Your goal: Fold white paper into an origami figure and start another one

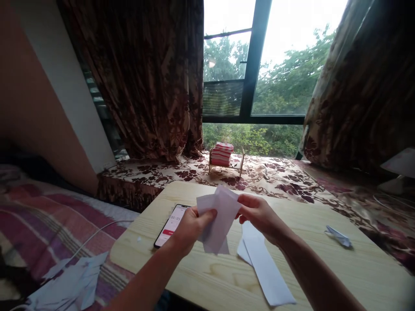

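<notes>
Two or more overlapping pieces of white paper (pixel 218 224) are held up above the wooden table (pixel 201 276). My left hand (pixel 193 223) pinches them from the left, its thumb lying across the front. At their upper right edge, my right hand (pixel 256 212) grips the paper between thumb and fingers. Below my right hand, long white paper strips (pixel 267 268) lie on the tabletop, one over another. A phone (pixel 168 226) with a timer on its screen rests beside my left hand, partly hidden by it.
A twisted scrap of paper (pixel 338 236) lies on the table's right side. More papers (pixel 69 283) are spread on the striped bed at the left, near a white cable (pixel 94 233). Folded red-and-white cloths (pixel 222 154) sit on a small wooden stand on the window ledge.
</notes>
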`<state>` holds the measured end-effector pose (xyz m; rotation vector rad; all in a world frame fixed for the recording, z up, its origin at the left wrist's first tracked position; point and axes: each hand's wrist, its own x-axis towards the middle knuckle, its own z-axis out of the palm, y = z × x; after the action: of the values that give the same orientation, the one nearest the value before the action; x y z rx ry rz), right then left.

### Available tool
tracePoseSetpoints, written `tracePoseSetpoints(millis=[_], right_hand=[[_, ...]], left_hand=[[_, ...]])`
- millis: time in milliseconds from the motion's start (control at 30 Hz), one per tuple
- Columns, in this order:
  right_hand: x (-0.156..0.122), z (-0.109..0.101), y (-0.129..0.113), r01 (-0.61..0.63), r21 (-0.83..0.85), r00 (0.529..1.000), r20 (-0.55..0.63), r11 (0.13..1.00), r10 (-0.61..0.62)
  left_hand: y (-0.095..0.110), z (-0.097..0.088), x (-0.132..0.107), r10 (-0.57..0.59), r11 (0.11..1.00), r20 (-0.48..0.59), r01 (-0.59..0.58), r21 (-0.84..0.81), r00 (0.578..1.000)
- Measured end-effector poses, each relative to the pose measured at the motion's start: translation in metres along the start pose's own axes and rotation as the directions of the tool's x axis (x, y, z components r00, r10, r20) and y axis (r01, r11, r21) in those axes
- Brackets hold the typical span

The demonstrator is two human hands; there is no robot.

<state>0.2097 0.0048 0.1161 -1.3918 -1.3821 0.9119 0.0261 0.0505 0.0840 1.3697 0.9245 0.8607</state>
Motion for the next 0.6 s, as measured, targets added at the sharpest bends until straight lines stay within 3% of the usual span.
tracePoseSetpoints(millis=[133,233,300,433,600], right_hand=[[0.0,-0.018,0.026,-0.022,-0.045,1.0,-0.006,0.999,0.022],[-0.015,-0.042,0.072,-0.076,-0.23,0.996,0.02,0.97,0.083],[-0.027,-0.055,0.104,-0.107,-0.313,0.992,0.029,0.944,0.122],[-0.044,-0.071,0.14,-0.167,-0.415,0.983,-0.004,0.894,0.182],[-0.049,-0.08,0.133,-0.165,-0.561,0.985,-0.048,0.811,0.167]], left_hand=[[0.007,-0.067,0.049,0.002,0.979,-0.18,0.035,0.203,0.984],[0.006,-0.124,0.089,-0.07,0.921,-0.244,0.157,0.355,0.967],[0.004,-0.151,0.112,-0.118,0.867,-0.261,0.227,0.443,0.958],[-0.005,-0.169,0.149,-0.191,0.745,-0.233,0.295,0.599,0.954],[-0.018,-0.159,0.179,-0.156,0.583,-0.178,0.236,0.778,0.971]])
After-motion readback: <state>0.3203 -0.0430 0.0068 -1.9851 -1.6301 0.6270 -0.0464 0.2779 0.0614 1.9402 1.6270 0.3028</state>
